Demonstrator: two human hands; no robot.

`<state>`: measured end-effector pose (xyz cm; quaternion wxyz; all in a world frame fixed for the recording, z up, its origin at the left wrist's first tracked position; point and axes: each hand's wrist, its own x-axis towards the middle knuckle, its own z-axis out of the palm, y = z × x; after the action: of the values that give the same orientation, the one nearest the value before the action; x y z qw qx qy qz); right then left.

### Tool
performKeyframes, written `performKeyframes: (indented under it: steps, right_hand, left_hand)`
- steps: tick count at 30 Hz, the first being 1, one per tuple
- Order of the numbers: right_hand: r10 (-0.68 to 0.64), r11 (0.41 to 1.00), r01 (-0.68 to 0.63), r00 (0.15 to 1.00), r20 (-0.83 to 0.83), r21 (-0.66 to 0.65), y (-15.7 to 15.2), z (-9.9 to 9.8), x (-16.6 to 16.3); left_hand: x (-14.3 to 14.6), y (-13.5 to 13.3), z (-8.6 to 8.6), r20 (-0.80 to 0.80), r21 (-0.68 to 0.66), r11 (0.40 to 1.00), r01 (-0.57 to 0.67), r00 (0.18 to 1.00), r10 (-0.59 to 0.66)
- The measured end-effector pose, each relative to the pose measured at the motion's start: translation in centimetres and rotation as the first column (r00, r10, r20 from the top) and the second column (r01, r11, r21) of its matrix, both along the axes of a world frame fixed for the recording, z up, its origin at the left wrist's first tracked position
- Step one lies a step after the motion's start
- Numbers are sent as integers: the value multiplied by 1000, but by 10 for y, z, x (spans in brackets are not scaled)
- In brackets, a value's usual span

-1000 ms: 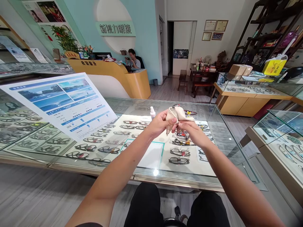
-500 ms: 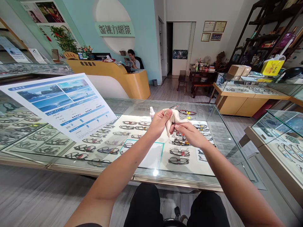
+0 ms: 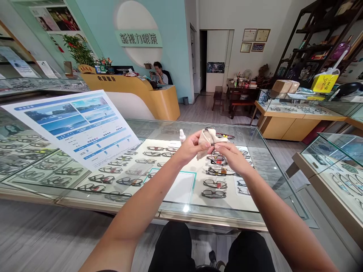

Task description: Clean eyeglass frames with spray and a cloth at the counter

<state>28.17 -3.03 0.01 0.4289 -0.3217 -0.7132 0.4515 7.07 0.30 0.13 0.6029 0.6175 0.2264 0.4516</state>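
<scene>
Above the glass display counter (image 3: 263, 177) I hold a pair of glasses (image 3: 216, 156) wrapped partly in a beige cleaning cloth (image 3: 204, 140). My left hand (image 3: 190, 148) pinches the cloth around one end of the frame. My right hand (image 3: 230, 156) grips the glasses from the other side, fingers closed on the frame and cloth. A small white spray bottle (image 3: 182, 136) stands on the glass just left of my hands. Another pair of glasses (image 3: 227, 135) lies on the counter behind the cloth.
Rows of glasses lie inside the counter under the glass. A large printed sheet (image 3: 75, 122) leans at the left. A person sits behind the yellow reception desk (image 3: 136, 92) at the back. More glass cases stand at the right (image 3: 334, 166). My knees are below the counter edge.
Both hands have kept rubbing the glasses with the cloth, shifting slightly; the frame now shows more above the cloth. The view has tilted up a little.
</scene>
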Motion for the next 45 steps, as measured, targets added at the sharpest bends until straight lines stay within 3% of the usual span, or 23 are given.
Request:
performKeyframes:
  steps: [6,12,17,21,24,30,35,41,45]
  right_hand:
    - [43,999,-43,999,16,2,-2,-2,-4]
    - [23,999,-24,998,54,27,-5,-3,-8]
    - [32,999,-32,999,16,18,-2,-5,-9]
    - [-43,996,47,998,-55,76,0,-2,-5]
    - [-133,984,146,983,-126,99,0,0,0]
    - [-224,964,253,936,-271,80,9,-7,6]
    - [-224,967,249,938,-265,63,12,-10,3]
    - [-181,979,198,954,-239,50,8,-7,-1]
    - [-172,979,190,962,-211,67,5,-6,-6]
  left_hand:
    - [6,-1,-2,28,53,998,-45,999,44]
    - [12,-2,-6,80,10,972,-235,969,234]
    - [11,5,-10,60,-42,972,-230,971,232]
    - [9,11,-11,145,-83,958,-274,948,284]
    - [6,14,-12,122,-77,951,-298,944,305]
    - [5,9,-16,-88,-16,974,-227,971,224]
    - [6,7,-20,-210,41,997,-65,975,72]
    - [12,4,-22,-219,67,995,76,974,-59]
    - [18,-2,-22,-193,95,992,81,979,-61]
